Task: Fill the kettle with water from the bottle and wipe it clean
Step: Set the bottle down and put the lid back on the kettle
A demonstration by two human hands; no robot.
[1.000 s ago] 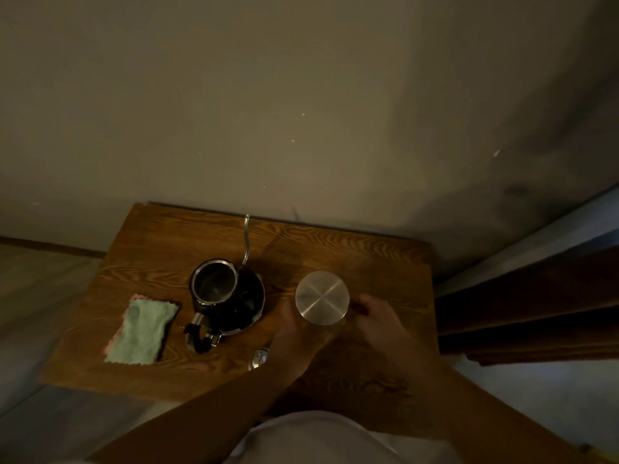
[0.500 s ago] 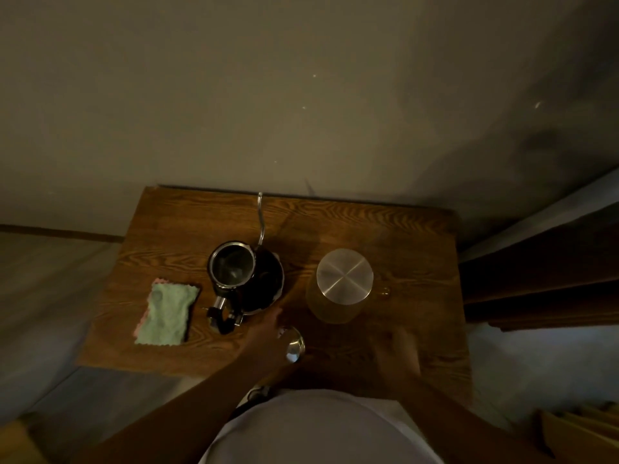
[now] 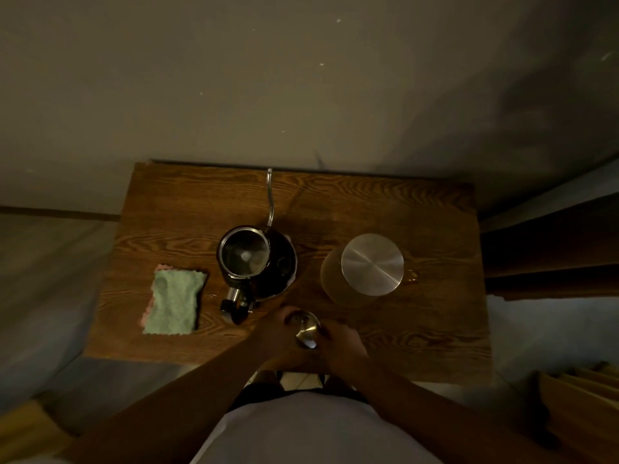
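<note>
A black gooseneck kettle (image 3: 244, 256) stands uncovered at the middle of the wooden table (image 3: 418, 333), its thin spout pointing at the wall and its handle toward me. Its small shiny metal lid (image 3: 306, 331) is near the table's front edge, between my hands. My left hand (image 3: 281, 336) grips the lid from the left, and my right hand (image 3: 343, 343) touches its right side. To the right of the kettle stands a glass water bottle (image 3: 330, 281) with a flat round metal cap; no hand is on it. A folded green cloth (image 3: 174, 301) lies left of the kettle.
The table stands against a plain wall (image 3: 301, 95). Dark wooden furniture (image 3: 552, 249) is close on the right. A wooden object (image 3: 579, 406) sits at the lower right. The floor (image 3: 50, 279) lies left of the table.
Both hands have come off the bottle. My left hand picked up the kettle lid at the table's front, and my right hand then joined it on the lid.
</note>
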